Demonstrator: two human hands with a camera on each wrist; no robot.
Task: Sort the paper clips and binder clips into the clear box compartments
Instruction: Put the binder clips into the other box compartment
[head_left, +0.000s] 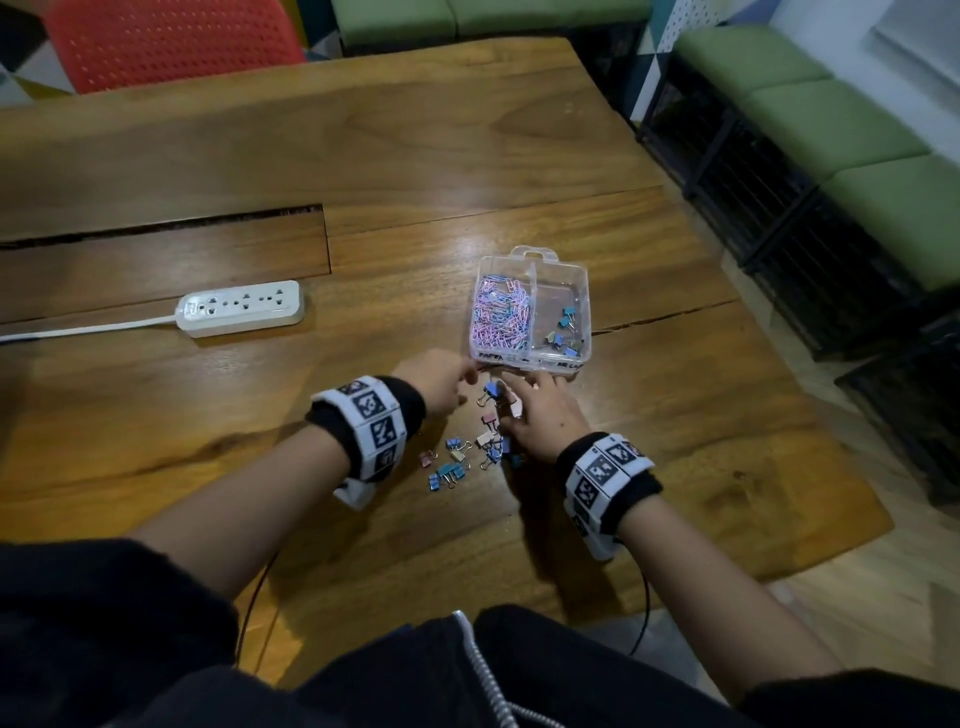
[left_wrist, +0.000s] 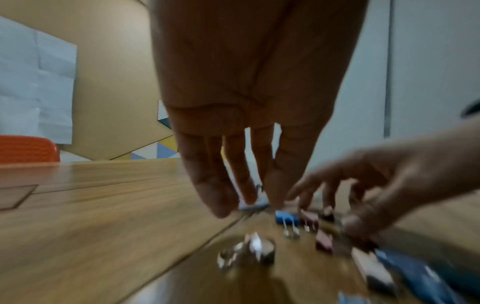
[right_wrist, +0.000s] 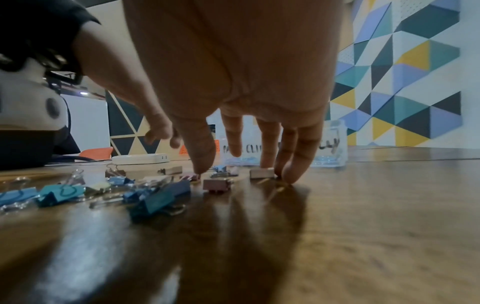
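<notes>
Sorting small coloured metal binder clips (head_left: 470, 452), loose on the brown wooden table (head_left: 208, 156) just before the clear two-compartment plastic box (head_left: 563, 358): pastel wire paper clips (head_left: 500, 317) heaped left, few binder clips right. Right hand (head_left: 540, 415) spread over the pile, fingertips (right_wrist: 292, 176) down beside a beige clip, probably gathering; nothing gripped. Left hand (head_left: 441, 382) relaxed near the box corner, holding nothing. White power strip (head_left: 240, 307) well apart.

A wooden table (head_left: 415, 156) carries a white power strip (head_left: 240, 309) at left, a clear box (head_left: 530, 312) at right, and loose binder clips (head_left: 457, 457) nearer.
</notes>
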